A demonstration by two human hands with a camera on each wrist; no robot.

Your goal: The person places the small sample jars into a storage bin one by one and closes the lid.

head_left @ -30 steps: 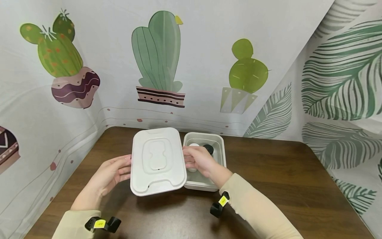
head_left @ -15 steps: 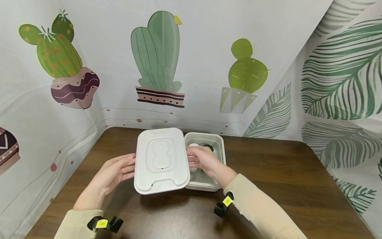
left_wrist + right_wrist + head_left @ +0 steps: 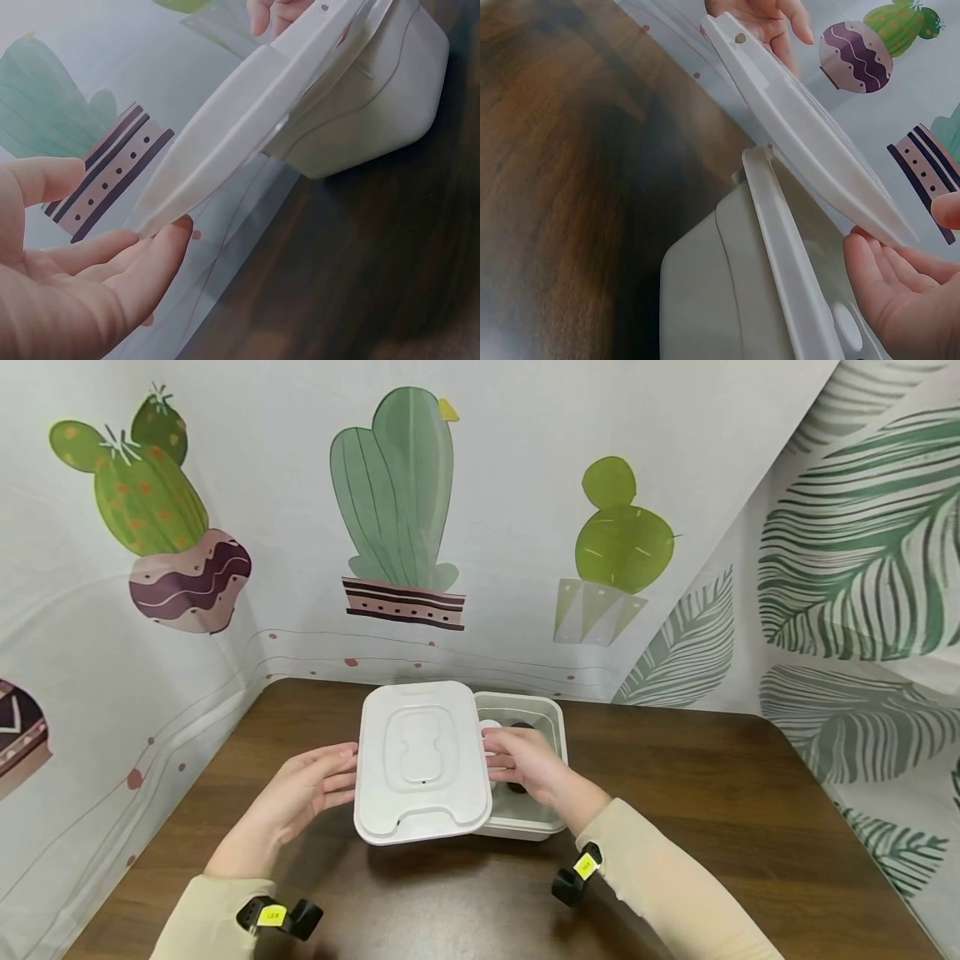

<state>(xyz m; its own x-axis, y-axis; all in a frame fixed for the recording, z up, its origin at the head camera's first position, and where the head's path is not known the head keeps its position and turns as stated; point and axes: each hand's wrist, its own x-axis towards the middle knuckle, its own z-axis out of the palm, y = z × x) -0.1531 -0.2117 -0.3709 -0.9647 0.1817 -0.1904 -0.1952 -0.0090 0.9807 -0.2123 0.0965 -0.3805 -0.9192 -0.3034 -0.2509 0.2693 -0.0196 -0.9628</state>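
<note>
A white rectangular lid (image 3: 422,760) with a raised pattern is held level above the table between both hands. My left hand (image 3: 303,793) supports its left edge on the fingertips, and the left wrist view shows the thumb (image 3: 49,178) standing off the lid. At the lid's right edge, the fingers of my right hand (image 3: 528,766) lie beneath it, thumb also apart. Under and to the right sits an off-white storage box (image 3: 564,752), its left part covered by the lid in the head view. Inside are a white round item (image 3: 491,724) and dark round items, partly hidden by the right hand.
The box stands on a dark brown wooden table (image 3: 697,802), close to its back edge. A white cloth (image 3: 517,527) printed with cacti and leaves hangs behind. Both wrists carry black bands (image 3: 281,917) with yellow labels.
Both hands have carried the lid steadily to the right, so it now overlaps more of the box's left side. The box has stayed in place.
</note>
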